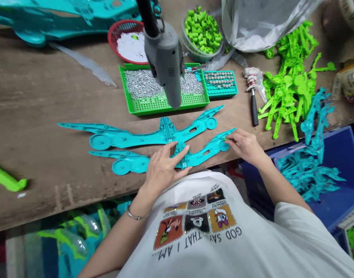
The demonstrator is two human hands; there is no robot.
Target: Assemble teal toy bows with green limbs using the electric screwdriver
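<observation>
Two long teal plastic parts lie side by side on the brown table. My left hand (165,166) rests on the nearer teal part (206,152), fingers spread across its raised middle. At that part's right end, my right hand (248,146) is closed in a pinch around a small green piece (226,139), mostly covered by the fingertips. Just behind lies the farther teal part (136,138), touched by the left fingertips or very close to them. Above both parts hangs a grey electric screwdriver (168,65), nose down.
Behind the parts stand a green tray (165,106) of small metal screws and a teal tray (220,92) of round metal pieces. Farther back are a red basket (112,38) and a tub of green caps (203,33). A black-handled tool (254,110) and piled green parts (289,85) lie right.
</observation>
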